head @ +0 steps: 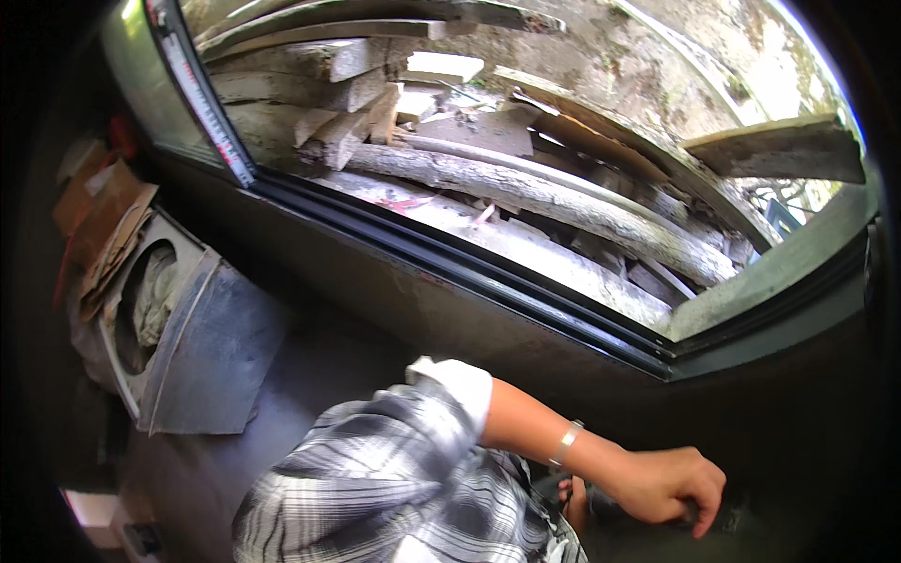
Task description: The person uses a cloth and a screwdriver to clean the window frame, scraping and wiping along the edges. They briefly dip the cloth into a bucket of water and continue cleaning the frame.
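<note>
My left hand (pixel 672 485) is at the lower right, at the end of a bare forearm that comes out of a rolled plaid sleeve (pixel 366 464). A silvery wristband (pixel 566 443) circles that wrist. The fingers bend downward over a dark area, and whether they grip anything is hidden. Below the left forearm, only a few fingers of my right hand (pixel 576 492) show; they are curled, and the rest is behind the arm and shirt. Above both hands runs the dark metal sill track (pixel 457 271) of a sliding window, which neither hand touches.
Outside the window lie a bark-covered log (pixel 535 193), sawn timbers (pixel 352 95) and boards (pixel 781 151). A taped window sash edge (pixel 200 98) stands at upper left. Below it, a grey casing (pixel 211 352) with a round opening sits beside folded cardboard (pixel 105 218).
</note>
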Demonstrator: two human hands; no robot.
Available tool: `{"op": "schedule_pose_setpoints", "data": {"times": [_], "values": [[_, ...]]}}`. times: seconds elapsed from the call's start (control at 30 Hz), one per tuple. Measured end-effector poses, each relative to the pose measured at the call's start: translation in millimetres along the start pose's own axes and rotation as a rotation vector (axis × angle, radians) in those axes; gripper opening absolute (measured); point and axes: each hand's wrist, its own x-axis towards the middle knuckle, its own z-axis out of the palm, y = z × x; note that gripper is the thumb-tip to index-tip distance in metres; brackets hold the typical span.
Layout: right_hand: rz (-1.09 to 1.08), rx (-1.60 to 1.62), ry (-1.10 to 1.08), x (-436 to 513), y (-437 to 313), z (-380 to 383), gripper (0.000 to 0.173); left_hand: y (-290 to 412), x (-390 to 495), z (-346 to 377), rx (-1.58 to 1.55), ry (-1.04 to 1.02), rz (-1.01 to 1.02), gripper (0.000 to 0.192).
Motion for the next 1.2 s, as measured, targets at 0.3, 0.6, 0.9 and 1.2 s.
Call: {"op": "schedule_pose_setpoints", "data": {"times": [0.3, 0.6, 0.9, 1.2], "values": [[-0.474, -0.317, 0.330, -9, -132, 34, 0.032, 175, -161, -170, 0.419, 0.109, -0.378, 0.031], [-1.206, -0.697, 0.379, 21, -308, 109, 0.028, 262, -260, -234, 0.770, 0.631, -0.248, 0.019], [-1.066, -0.291, 0.246, 24, -351, 150, 0.017, 245, -278, -264, 1.469, 0.444, -0.959, 0.031], [-1.245, 0.030, 0.402, 87, -313, 157, 0.013, 135, -194, -221, 1.496, 0.140, -0.614, 0.040]]}}
